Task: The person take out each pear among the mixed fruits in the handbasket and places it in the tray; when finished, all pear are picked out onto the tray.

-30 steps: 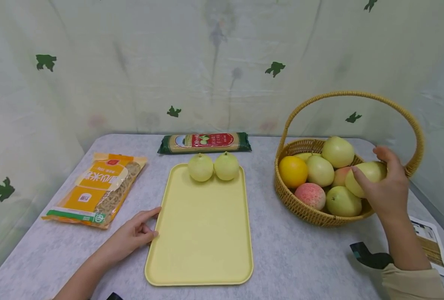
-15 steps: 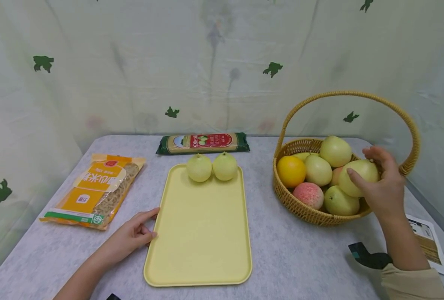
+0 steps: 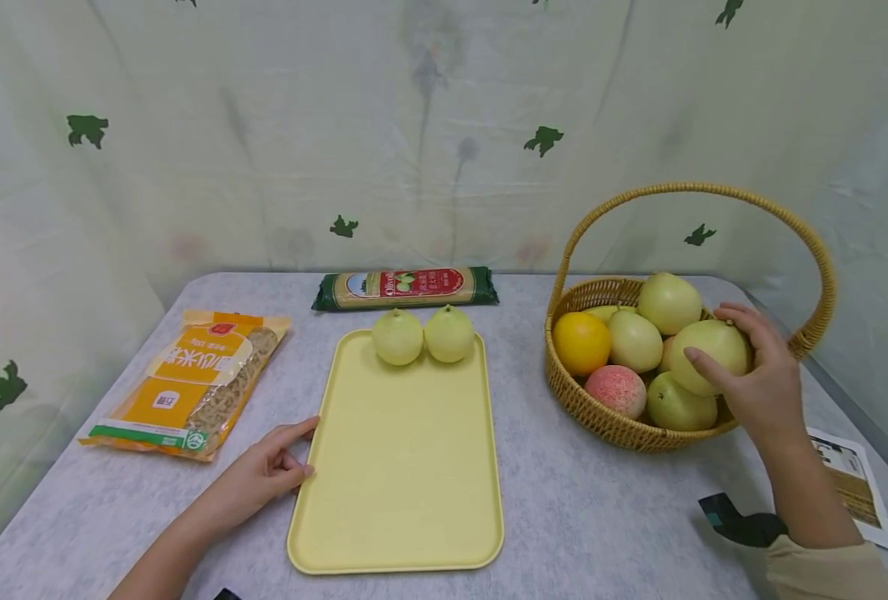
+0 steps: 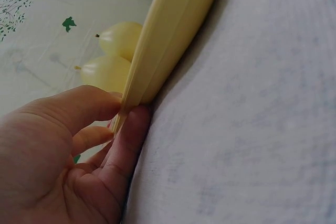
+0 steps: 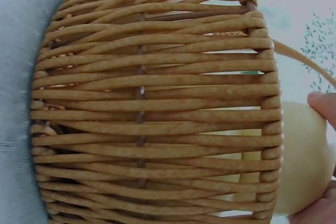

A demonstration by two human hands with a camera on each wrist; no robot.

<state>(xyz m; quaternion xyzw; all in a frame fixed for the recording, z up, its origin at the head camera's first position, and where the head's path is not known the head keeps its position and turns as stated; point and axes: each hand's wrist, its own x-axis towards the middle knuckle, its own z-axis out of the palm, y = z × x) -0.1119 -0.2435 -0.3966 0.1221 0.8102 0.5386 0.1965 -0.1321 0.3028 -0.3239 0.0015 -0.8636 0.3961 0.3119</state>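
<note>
Right hand (image 3: 770, 383) curled round a pale pear (image 3: 706, 354), thumb one side, fingers the other; pear at the right rim of the wicker basket (image 3: 601, 418), above other fruit, clear lift not certain; basket near the far right corner of the table (image 3: 571, 517), with an orange (image 3: 582, 343) and a pink fruit (image 3: 616, 392) inside; left hand (image 3: 263, 471) pinched the left edge of the yellow tray (image 3: 398, 475) between thumb and fingers; two pears (image 3: 398, 337) sat side by side at the tray's far edge; noodle packet (image 3: 406, 288) lay along the table's far edge, orange bag (image 3: 181, 383) by its left edge.
</note>
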